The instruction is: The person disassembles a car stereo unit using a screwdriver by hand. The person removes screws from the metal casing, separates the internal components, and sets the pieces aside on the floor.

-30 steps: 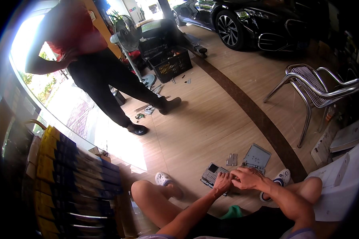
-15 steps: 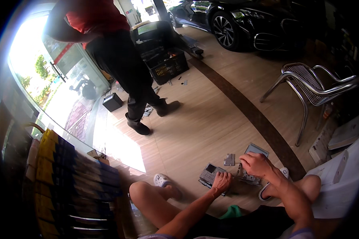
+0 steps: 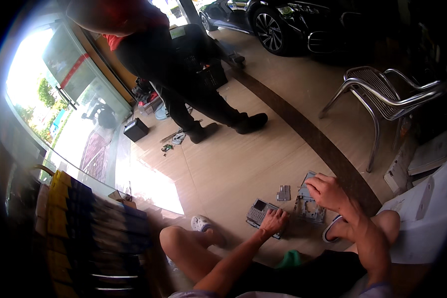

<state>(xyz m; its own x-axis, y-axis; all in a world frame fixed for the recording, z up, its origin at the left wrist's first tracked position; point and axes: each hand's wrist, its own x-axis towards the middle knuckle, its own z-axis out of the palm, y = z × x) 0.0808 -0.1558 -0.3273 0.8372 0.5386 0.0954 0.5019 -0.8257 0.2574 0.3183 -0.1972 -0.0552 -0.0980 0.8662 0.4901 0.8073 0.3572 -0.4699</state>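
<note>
On the floor before me lies a grey boxy unit (image 3: 256,210) with a dark square on its top. My left hand (image 3: 274,221) is closed over its right side, fingertips on the top face. To its right is an opened grey metal frame (image 3: 311,212) with cut-outs and small fittings. Just above that frame is my right hand (image 3: 328,191), its fingers pinched together. Whatever they hold is too small and covered to make out. A small grey plate (image 3: 283,192) lies between the two, a little farther off. Part of a flat grey panel (image 3: 309,176) shows behind my right hand.
A person (image 3: 171,74) in dark trousers stands ahead, near a black battery-like box (image 3: 135,129) and scattered tools (image 3: 170,142). A metal chair (image 3: 382,94) stands at right, a black car (image 3: 283,30) beyond. Stacked yellow and blue boxes (image 3: 72,213) fill the left. Green cloth (image 3: 290,259) lies by my legs.
The standing person has stepped to the right. My right hand has risen slightly, away from the metal frame. My left hand stays on the boxy unit. The view has shifted a little.
</note>
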